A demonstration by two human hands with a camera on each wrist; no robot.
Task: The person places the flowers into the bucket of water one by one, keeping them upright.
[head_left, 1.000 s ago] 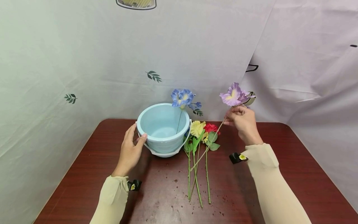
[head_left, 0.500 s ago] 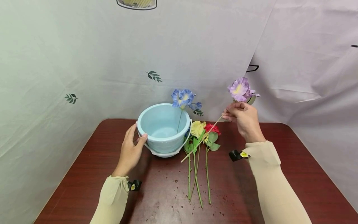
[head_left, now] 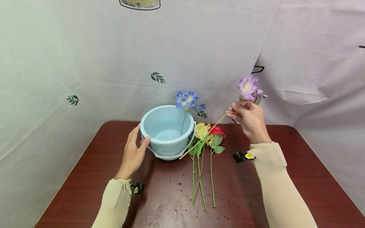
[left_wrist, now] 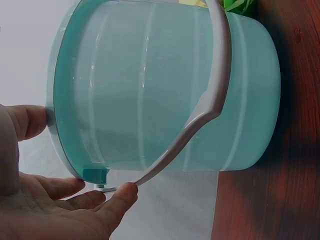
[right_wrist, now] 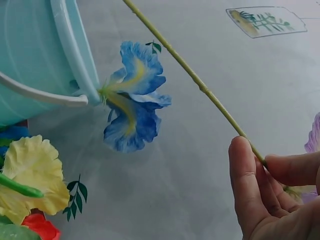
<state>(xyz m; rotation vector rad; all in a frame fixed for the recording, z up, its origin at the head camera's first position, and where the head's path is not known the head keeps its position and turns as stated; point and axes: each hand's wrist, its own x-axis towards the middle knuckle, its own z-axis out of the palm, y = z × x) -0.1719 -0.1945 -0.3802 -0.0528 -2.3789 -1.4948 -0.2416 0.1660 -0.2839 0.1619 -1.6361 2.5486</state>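
Note:
The left hand (head_left: 133,153) holds the light blue bucket (head_left: 168,147) at its left side, thumb on the rim and fingers along the outer wall by the handle joint. In the right hand (head_left: 251,120) the stem of a purple artificial iris (head_left: 248,88) is pinched between thumb and fingers just below the bloom. The iris stem (right_wrist: 200,82) slants down to the left, its tip near the bucket's lower right side in the head view. A blue iris (head_left: 186,100) stands in the bucket, leaning on the right rim.
Right of the bucket lie a yellow flower (head_left: 201,130), a red rose (head_left: 217,131) and green stems (head_left: 212,180) on the dark red table (head_left: 94,164). A white bucket handle (left_wrist: 220,60) hangs down. Pale cloth (head_left: 114,57) rises behind the table.
The right hand has moved slightly up and right with the purple iris. Its stem has swung, the lower tip going left and up towards the bucket. The left hand stays put.

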